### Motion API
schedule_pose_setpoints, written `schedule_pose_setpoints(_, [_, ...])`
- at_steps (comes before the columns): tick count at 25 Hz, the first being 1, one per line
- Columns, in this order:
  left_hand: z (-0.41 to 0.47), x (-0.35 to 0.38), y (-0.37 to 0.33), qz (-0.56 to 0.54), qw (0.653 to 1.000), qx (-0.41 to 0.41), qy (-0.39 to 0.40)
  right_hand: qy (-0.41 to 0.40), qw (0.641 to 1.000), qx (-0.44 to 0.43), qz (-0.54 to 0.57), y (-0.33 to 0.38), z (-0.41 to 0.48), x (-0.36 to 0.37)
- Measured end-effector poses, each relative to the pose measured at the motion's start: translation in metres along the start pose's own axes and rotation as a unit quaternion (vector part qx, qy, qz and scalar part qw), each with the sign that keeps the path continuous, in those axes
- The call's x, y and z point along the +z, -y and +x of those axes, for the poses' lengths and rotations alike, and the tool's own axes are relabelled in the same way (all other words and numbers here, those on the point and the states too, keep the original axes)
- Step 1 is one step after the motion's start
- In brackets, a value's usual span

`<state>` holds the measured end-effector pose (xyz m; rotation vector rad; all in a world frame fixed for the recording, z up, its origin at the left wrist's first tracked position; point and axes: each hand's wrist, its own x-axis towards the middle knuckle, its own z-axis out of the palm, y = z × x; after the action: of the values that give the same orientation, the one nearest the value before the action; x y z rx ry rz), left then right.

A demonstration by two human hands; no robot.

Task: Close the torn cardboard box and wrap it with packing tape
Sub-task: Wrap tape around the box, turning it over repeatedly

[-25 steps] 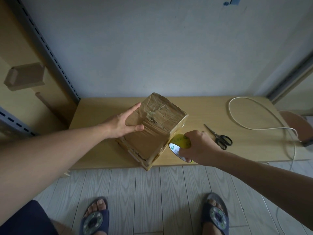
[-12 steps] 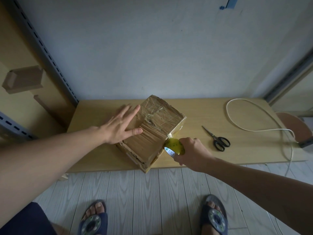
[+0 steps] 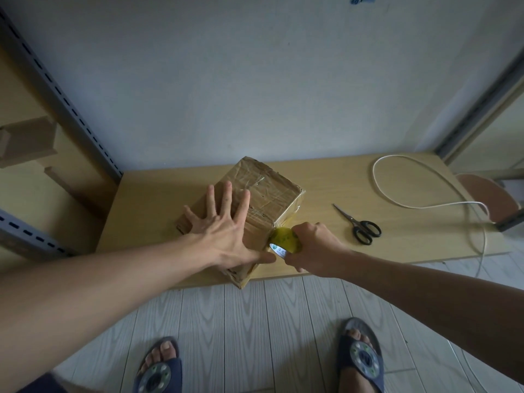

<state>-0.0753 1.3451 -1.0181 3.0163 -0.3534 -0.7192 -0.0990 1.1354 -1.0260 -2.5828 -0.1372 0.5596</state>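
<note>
Plain pale wall (image 3: 255, 80) at the back, and a low wooden tabletop (image 3: 326, 177) pushed against it, with grey plank floor (image 3: 255, 321) in front. The cardboard box (image 3: 272, 194) sits diagonally on the tabletop, a bit left of the middle. Its near corner pokes out over the front edge, and there's shiny tape across the top already.

The left hand (image 3: 224, 231) lies flat on the box top with its fingers spread wide, so that grip is fully open and just pressing down. Its thumb reaches toward the box's near right edge. The right hand (image 3: 314, 248) has its grip curled tight round the yellow tape roll (image 3: 285, 241), which is held against the right side of the box near that front corner, just beside the left thumb.

The black-handled scissors (image 3: 360, 226) lie to the right, near the right hand but apart from it, with bare wood between them. Further right a white cable (image 3: 374, 174) loops over the tabletop and drops off the right end.

A slotted metal shelf post (image 3: 71, 109) slants along the left side, close to the tabletop's back left corner. The 2 feet in sandals (image 3: 157, 370) stand on the floor, short of the front edge.
</note>
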Motion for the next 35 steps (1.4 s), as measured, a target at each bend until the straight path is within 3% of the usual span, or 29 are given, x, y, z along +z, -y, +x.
schedule_pose_setpoints(3, [0.002, -0.008, -0.01, -0.054, 0.996, -0.064, 0.019, 0.005, 1.0, 0.0, 0.009, 0.002, -0.001, -0.001])
schedule_pose_setpoints(7, [0.002, -0.023, -0.01, -0.101, 0.992, -0.073, -0.004, -0.009, 0.999, -0.015, 0.052, 0.004, -0.008, -0.013])
schedule_pose_setpoints(12, [0.01, -0.028, 0.008, -0.152, 0.985, -0.079, -0.028, -0.144, 0.982, -0.041, 0.117, 0.006, -0.021, -0.03])
schedule_pose_setpoints(16, [0.002, -0.035, 0.009, -0.313, 0.949, -0.043, -0.008, -0.243, 0.957, -0.082, 0.133, 0.017, -0.014, -0.05])
schedule_pose_setpoints(19, [-0.005, -0.041, 0.027, -0.402, 0.916, 0.001, 0.014, -0.226, 0.959, -0.113, 0.125, 0.028, -0.007, -0.054])
schedule_pose_setpoints(21, [-0.001, -0.045, 0.037, -0.38, 0.925, 0.002, 0.022, -0.209, 0.961, -0.133, 0.119, 0.04, -0.001, -0.047])
schedule_pose_setpoints(24, [0.01, -0.045, 0.031, -0.241, 0.968, 0.002, -0.069, -0.227, 0.956, -0.133, 0.129, 0.061, 0.012, -0.041])
schedule_pose_setpoints(27, [0.01, -0.042, 0.029, -0.275, 0.949, 0.027, -0.152, -0.229, 0.956, -0.116, 0.139, 0.077, 0.024, -0.043])
schedule_pose_setpoints(31, [0.014, -0.038, 0.076, -0.365, 0.925, 0.02, -0.104, -0.196, 0.957, -0.161, 0.143, 0.102, 0.029, -0.039])
schedule_pose_setpoints(35, [0.023, -0.03, 0.108, -0.361, 0.929, -0.016, -0.075, -0.195, 0.96, -0.164, 0.115, 0.119, 0.027, -0.039])
